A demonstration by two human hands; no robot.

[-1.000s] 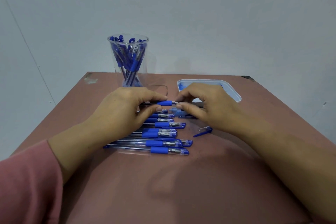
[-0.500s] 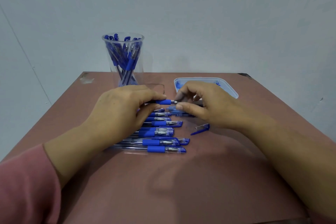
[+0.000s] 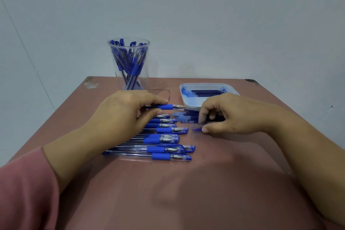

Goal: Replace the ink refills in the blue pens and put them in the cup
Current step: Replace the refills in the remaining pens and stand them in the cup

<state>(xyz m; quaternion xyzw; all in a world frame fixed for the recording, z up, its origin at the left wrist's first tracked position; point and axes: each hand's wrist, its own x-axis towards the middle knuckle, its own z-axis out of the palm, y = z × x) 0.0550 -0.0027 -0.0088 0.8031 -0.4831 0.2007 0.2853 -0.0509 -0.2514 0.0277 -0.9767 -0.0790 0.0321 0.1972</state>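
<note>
Your counter (image 3: 224,183) carries the cup (image 3: 128,65) of pens just beyond your left hand (image 3: 119,117), whose fingers grip an uncapped blue pen (image 3: 165,107); the fingers of your right hand (image 3: 233,115), just before the refill tray (image 3: 183,99), pinch a blue cap (image 3: 197,129).

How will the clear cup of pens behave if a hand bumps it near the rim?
The cup is tall and narrows toward its base, so it probably tips easily. The pens inside stand tilted and reach its rim, likely keeping the weight high. On the smooth table it may slide a little before it falls.
</note>
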